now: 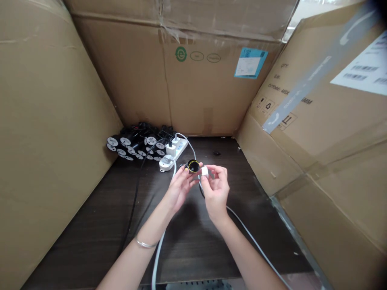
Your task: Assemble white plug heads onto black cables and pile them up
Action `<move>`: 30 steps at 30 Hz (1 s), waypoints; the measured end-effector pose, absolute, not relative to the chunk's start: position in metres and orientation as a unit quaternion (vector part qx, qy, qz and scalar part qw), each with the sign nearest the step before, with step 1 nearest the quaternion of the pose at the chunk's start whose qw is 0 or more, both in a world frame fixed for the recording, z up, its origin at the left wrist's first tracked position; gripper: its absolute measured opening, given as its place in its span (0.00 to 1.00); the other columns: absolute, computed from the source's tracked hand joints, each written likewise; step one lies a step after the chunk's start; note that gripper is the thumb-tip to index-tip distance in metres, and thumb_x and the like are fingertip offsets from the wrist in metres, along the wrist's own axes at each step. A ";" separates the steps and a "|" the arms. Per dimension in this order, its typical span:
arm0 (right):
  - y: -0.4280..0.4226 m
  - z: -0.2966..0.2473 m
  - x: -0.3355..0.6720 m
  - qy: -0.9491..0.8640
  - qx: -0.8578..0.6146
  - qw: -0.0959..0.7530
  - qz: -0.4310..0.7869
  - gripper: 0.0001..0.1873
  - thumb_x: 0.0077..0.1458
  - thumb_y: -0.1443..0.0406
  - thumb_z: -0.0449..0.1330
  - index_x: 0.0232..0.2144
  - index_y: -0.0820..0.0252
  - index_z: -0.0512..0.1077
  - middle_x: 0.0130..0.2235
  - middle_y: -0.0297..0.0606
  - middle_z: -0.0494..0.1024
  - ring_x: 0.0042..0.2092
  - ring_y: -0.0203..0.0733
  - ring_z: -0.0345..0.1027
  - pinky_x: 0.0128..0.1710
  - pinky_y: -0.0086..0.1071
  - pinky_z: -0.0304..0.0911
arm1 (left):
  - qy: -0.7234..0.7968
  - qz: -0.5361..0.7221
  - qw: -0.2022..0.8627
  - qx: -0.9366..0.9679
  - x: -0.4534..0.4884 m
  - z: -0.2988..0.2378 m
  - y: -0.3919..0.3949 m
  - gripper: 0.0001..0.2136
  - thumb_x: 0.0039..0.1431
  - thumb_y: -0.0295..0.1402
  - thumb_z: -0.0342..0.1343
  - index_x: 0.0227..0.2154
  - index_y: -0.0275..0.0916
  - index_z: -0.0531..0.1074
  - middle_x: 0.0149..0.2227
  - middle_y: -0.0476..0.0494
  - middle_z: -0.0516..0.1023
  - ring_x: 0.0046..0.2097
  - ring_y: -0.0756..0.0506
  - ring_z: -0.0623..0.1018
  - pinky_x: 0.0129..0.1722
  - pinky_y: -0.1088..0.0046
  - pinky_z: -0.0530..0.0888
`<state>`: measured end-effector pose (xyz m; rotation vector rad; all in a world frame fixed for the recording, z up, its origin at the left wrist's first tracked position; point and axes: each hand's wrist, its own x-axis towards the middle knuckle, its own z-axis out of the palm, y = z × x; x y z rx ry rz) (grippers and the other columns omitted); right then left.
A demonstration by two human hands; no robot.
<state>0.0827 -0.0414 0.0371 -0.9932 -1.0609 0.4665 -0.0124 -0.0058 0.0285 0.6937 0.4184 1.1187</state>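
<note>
My left hand (180, 186) pinches a small round black part with a yellow ring (193, 166), held above the dark wooden table (181, 237). My right hand (215, 188) is closed on a small white plug (204, 171) right beside that black part, the two almost touching. A white cable (244, 228) runs from under my right hand toward the near right. Both hands sit at the middle of the table, close together.
A white power strip (173, 154) with plugs in it lies behind my hands. A heap of several black round parts with white faces (137, 146) lies at the back left. A black cable (134, 197) crosses the left. Cardboard boxes (196, 72) wall the table in.
</note>
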 end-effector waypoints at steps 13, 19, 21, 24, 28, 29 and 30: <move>-0.038 0.028 0.077 -0.477 -0.430 0.727 0.245 0.13 0.48 0.71 0.58 0.36 0.58 0.59 0.40 0.37 0.61 0.41 0.35 0.63 0.41 0.32 0.64 | 0.213 0.531 0.752 0.328 -0.007 0.030 -0.010 0.13 0.55 0.33 0.54 0.42 0.37 0.63 0.50 0.38 0.69 0.51 0.44 0.71 0.49 0.66 0.65; -0.037 0.028 0.081 -0.485 -0.453 0.725 0.185 0.12 0.49 0.69 0.58 0.36 0.59 0.59 0.39 0.38 0.61 0.42 0.37 0.62 0.42 0.34 0.64 | 0.237 0.521 0.749 0.334 -0.005 0.030 -0.012 0.15 0.52 0.34 0.56 0.42 0.39 0.61 0.49 0.39 0.70 0.49 0.44 0.72 0.44 0.69 0.67; -0.037 0.028 0.082 -0.489 -0.454 0.724 0.175 0.12 0.49 0.69 0.58 0.36 0.59 0.59 0.39 0.38 0.61 0.42 0.38 0.62 0.42 0.34 0.63 | 0.238 0.520 0.747 0.340 -0.005 0.029 -0.012 0.16 0.52 0.34 0.56 0.42 0.39 0.60 0.49 0.39 0.71 0.49 0.45 0.72 0.44 0.70 0.67; -0.036 0.029 0.084 -0.495 -0.455 0.723 0.159 0.12 0.49 0.70 0.58 0.35 0.59 0.60 0.39 0.38 0.62 0.42 0.38 0.62 0.42 0.36 0.63 | 0.238 0.519 0.742 0.353 -0.005 0.028 -0.012 0.15 0.52 0.34 0.56 0.42 0.39 0.60 0.47 0.40 0.71 0.49 0.45 0.71 0.45 0.70 0.67; -0.036 0.030 0.087 -0.517 -0.466 0.709 0.116 0.11 0.48 0.71 0.58 0.34 0.59 0.61 0.39 0.39 0.62 0.42 0.39 0.61 0.42 0.36 0.62 | 0.241 0.520 0.736 0.361 -0.004 0.026 -0.012 0.15 0.53 0.33 0.56 0.41 0.40 0.59 0.46 0.41 0.72 0.48 0.46 0.72 0.44 0.71 0.68; -0.036 0.031 0.088 -0.522 -0.468 0.705 0.104 0.10 0.48 0.71 0.58 0.34 0.60 0.61 0.39 0.39 0.62 0.42 0.39 0.61 0.42 0.36 0.63 | 0.244 0.519 0.735 0.360 -0.004 0.026 -0.012 0.15 0.53 0.33 0.56 0.41 0.40 0.59 0.45 0.42 0.72 0.47 0.46 0.72 0.43 0.71 0.68; -0.036 0.032 0.088 -0.527 -0.470 0.702 0.094 0.10 0.47 0.71 0.58 0.34 0.60 0.62 0.39 0.39 0.62 0.42 0.39 0.61 0.41 0.36 0.63 | 0.249 0.519 0.735 0.359 -0.004 0.026 -0.012 0.15 0.52 0.33 0.56 0.41 0.40 0.59 0.44 0.42 0.72 0.46 0.47 0.73 0.43 0.72 0.68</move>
